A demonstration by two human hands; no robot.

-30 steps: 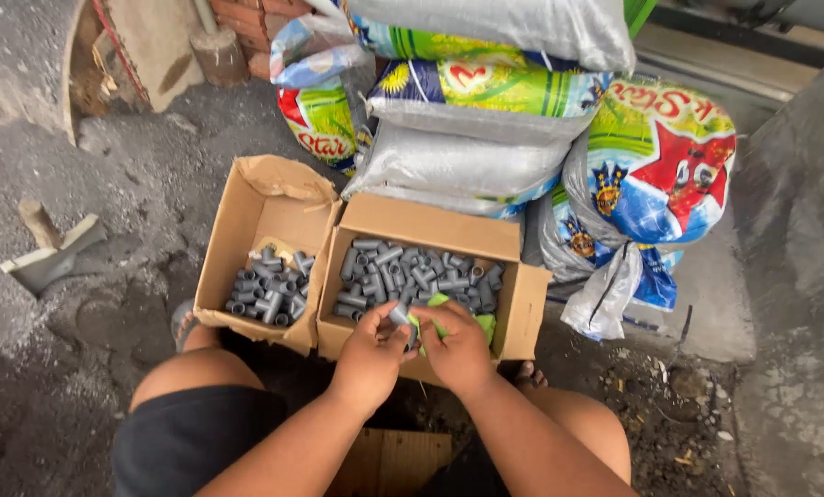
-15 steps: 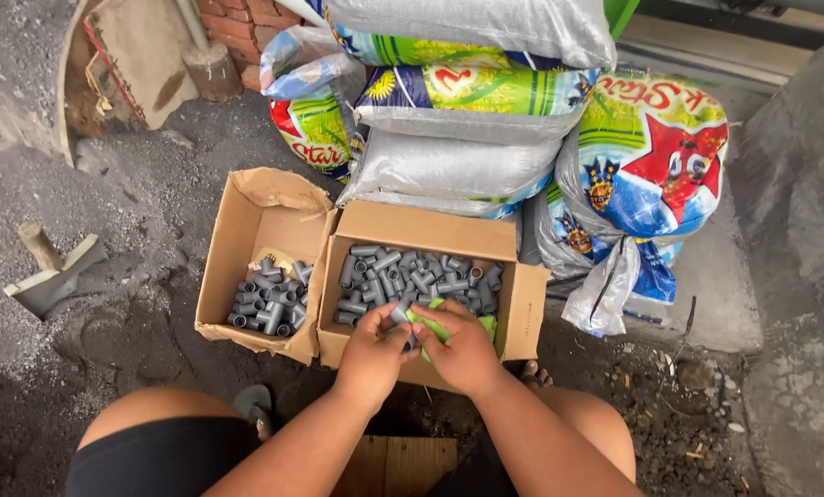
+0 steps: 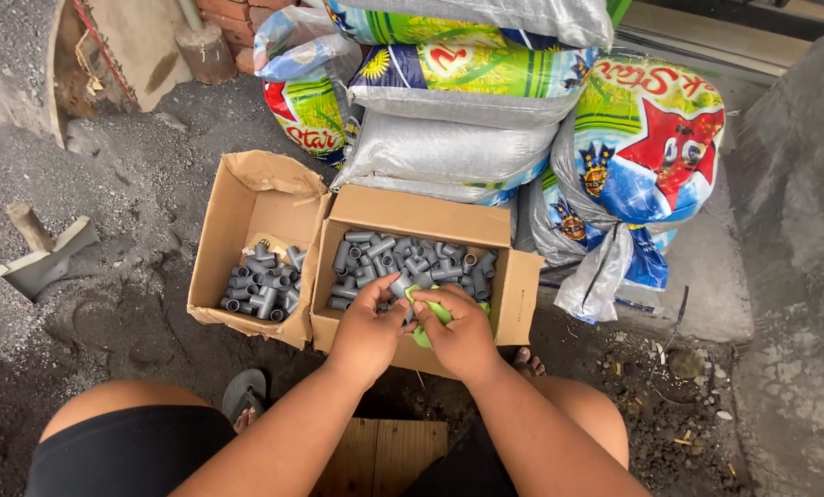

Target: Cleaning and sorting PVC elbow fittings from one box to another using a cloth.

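Two cardboard boxes [image 3: 246, 198] are holding grey pipe fittings [image 3: 412, 262]; both hands (left hand [image 3: 368, 333], right hand [image 3: 462, 336]) are pinching one fitting [image 3: 399, 287] in a green cloth [image 3: 430, 311].

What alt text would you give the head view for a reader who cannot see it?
A seated person's left hand holds a grey pipe fitting while the right hand presses a green cloth against it, over a cardboard box full of such fittings. A second, less full box sits left of it; printed sacks are stacked behind.

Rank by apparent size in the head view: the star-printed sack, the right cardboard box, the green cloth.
1. star-printed sack
2. right cardboard box, looking somewhat smaller, though nearer the camera
3. green cloth, clearly smallest, partly hidden by the hands
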